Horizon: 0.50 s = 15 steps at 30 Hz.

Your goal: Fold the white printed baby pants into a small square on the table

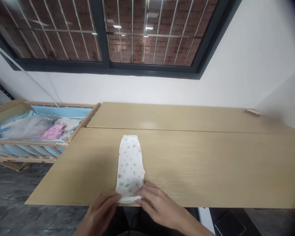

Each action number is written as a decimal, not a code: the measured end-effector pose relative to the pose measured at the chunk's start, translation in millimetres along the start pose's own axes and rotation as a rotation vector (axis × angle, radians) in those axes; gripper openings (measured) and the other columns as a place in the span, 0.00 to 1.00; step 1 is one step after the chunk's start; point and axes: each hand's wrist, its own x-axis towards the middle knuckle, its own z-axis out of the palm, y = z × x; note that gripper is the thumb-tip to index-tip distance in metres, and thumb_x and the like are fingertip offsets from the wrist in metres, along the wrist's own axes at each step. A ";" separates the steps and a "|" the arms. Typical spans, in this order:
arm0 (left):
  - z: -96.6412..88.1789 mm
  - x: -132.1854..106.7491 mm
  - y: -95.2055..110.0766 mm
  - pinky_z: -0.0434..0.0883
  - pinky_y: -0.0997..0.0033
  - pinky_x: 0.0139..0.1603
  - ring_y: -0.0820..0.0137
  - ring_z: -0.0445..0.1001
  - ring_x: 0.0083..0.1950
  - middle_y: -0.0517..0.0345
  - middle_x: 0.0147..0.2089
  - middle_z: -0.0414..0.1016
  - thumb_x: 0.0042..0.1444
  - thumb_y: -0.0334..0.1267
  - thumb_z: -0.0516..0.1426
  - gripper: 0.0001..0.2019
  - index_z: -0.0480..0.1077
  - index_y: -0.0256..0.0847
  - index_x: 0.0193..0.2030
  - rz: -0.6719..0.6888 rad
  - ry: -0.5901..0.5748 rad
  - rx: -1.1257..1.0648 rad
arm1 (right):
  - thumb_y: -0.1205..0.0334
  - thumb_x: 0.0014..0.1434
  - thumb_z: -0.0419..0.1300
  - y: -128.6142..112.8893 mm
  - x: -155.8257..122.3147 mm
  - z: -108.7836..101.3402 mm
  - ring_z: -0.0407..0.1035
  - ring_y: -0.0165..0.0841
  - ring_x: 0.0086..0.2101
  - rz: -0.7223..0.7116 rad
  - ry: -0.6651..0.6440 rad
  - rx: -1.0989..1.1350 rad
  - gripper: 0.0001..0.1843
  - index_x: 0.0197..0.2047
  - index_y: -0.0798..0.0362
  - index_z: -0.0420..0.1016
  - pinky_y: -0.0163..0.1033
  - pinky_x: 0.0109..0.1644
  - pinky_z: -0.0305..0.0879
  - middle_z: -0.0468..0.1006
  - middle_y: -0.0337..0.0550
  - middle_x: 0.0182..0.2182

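A pair of white baby pants [130, 164] with small green and brown prints lies flat on the wooden table [199, 164], folded lengthwise into a narrow strip. Its narrower end points toward the wall, and the waistband end is at the table's front edge. My left hand [99, 209] pinches the left corner of the waistband. At the right corner, my right hand [157, 203] grips the same band between thumb and fingers. The band is slightly lifted and bunched between the two hands.
To the left stands a wooden crib [81, 129] with blue lining, holding a pink cloth [54, 131] and pale bedding. A small pale object [253, 112] sits at the table's far right. Behind is a barred window [108, 66]. Below the front edge is a dark object [229, 224].
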 end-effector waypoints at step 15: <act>34.7 205.0 -120.7 0.72 0.63 0.52 0.62 0.77 0.48 0.47 0.47 0.80 0.65 0.34 0.53 0.11 0.76 0.37 0.47 -0.462 -0.035 0.073 | 0.65 0.63 0.57 138.1 188.8 -38.0 0.71 0.35 0.39 0.348 0.545 0.051 0.08 0.41 0.54 0.78 0.40 0.49 0.69 0.78 0.44 0.38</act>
